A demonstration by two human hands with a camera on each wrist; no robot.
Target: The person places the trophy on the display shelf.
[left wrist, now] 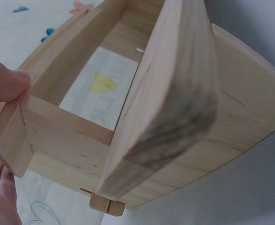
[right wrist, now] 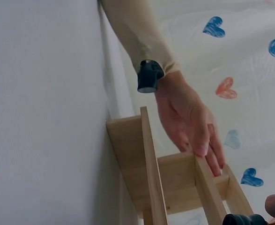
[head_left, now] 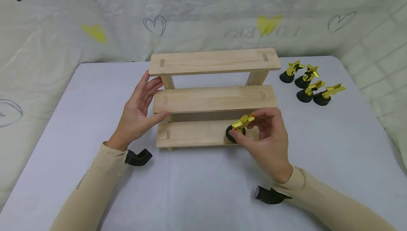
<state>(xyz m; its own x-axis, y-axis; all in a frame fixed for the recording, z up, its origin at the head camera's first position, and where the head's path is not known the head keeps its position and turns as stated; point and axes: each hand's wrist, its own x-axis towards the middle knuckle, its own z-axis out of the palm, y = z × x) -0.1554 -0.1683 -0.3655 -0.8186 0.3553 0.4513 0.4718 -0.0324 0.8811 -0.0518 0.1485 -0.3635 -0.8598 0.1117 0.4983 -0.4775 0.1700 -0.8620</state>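
Five trophies (head_left: 290, 71) counted: four set on counter (head_left: 197, 188), one held. One wooden rack (head_left: 216, 98) seen, three boards (head_left: 216, 61) counted in it. Two hands (head_left: 135, 119), two sleeves (head_left: 95, 185), two black wrist cameras (head_left: 139, 157) counted; two yellow hearts (head_left: 268, 24) seen in head view.

And there you are in long beige fabric sleeves (head_left: 95, 181), small dark lettering (head_left: 82, 179) along your left, stubby black wrist-worn devices (head_left: 138, 157) jutting out!

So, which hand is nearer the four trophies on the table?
Right hand, over the bottom shelf, left of the trophies; the left hand is farther, at the rack's left end.
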